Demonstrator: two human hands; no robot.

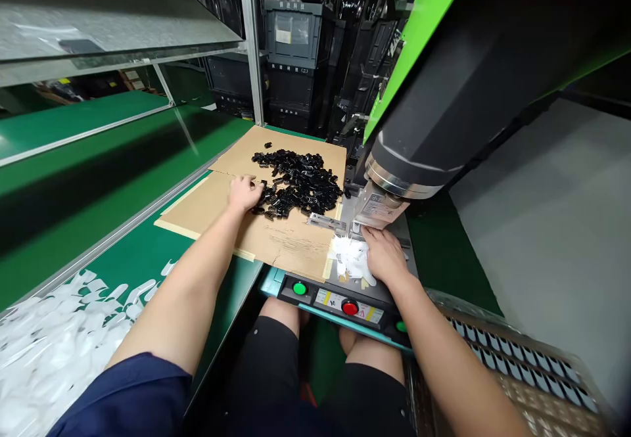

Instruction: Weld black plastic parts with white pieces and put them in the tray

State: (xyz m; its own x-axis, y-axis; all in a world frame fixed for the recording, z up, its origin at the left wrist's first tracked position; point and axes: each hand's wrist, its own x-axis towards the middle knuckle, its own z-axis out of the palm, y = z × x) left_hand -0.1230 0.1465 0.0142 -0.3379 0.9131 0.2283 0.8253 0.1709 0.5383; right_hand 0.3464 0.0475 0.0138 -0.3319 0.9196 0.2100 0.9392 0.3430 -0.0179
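My left hand [244,194] is at the left edge of a heap of small black plastic parts [308,184], its fingers curled in on one of them. The heap lies on a sheet of brown cardboard [197,197]. My right hand [387,253] is at the metal fixture right under the press head [379,207], fingers together and tips at the fixture; what they hold is hidden. Thin white plastic pieces [351,256] lie in a small pile just left of my right hand, on the machine's base.
A big pile of white pieces [64,345] covers the green bench at lower left. The front panel has a green button [299,288] and a red button [350,307]. At right stands a tray of rowed parts [527,361]. Grey crates [293,33] are stacked behind.
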